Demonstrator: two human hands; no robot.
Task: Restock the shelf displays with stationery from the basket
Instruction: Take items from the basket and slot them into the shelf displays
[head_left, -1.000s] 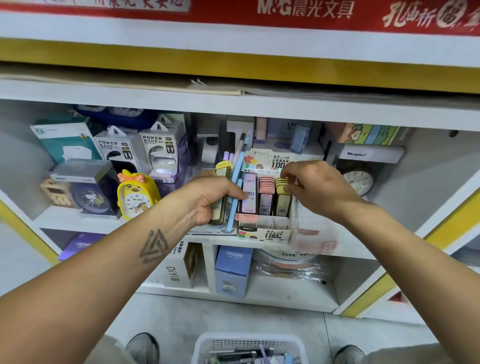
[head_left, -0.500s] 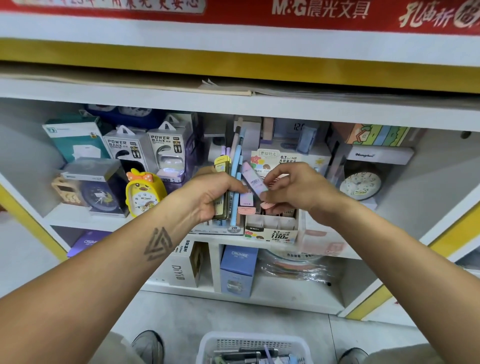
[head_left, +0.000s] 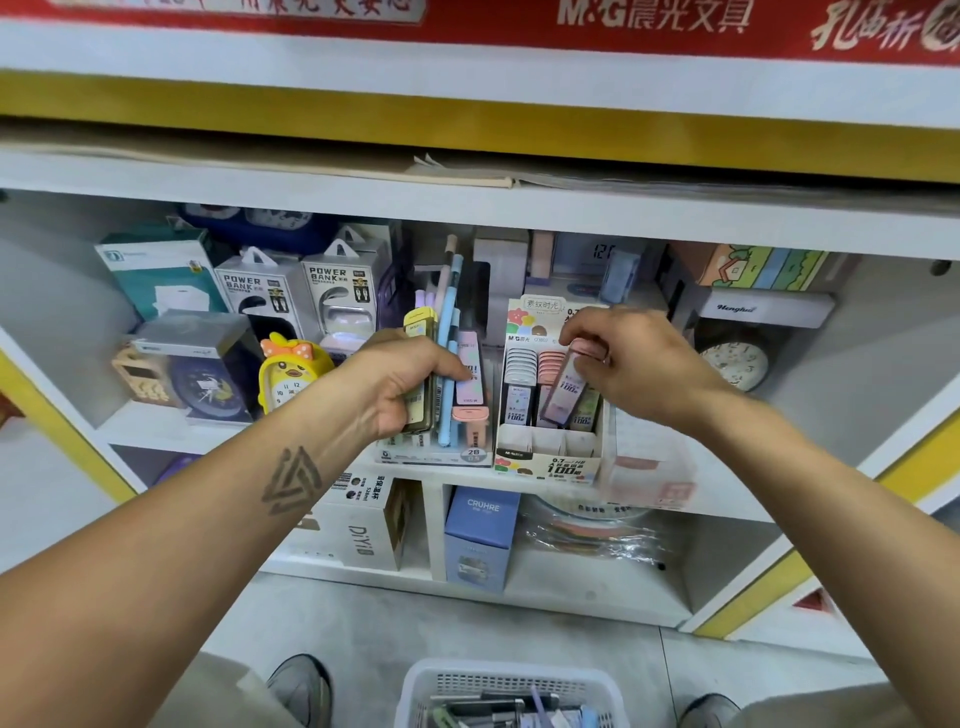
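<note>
My left hand (head_left: 402, 384) grips a bundle of stationery (head_left: 451, 374): blue pens, a yellow-capped case and a pink lead case, held upright in front of the middle shelf. My right hand (head_left: 631, 364) pinches a pink-capped lead case (head_left: 563, 387) by its top, tilted, its lower end in the middle row of the lead display box (head_left: 550, 457). That box holds rows of grey, pink and green cases. The white basket (head_left: 431, 680) sits on the floor at the bottom edge, with pens inside.
Power bank boxes (head_left: 270, 291), a yellow duck clock (head_left: 291, 374) and boxed clocks fill the shelf's left. A round clock (head_left: 735, 364) and a clear plastic holder (head_left: 649, 467) stand to the right. Boxes sit on the lower shelf. My shoes flank the basket.
My right hand took a pink-capped lead case from the bundle in my left hand and carried it right and down into the display box. The left hand stayed in place.
</note>
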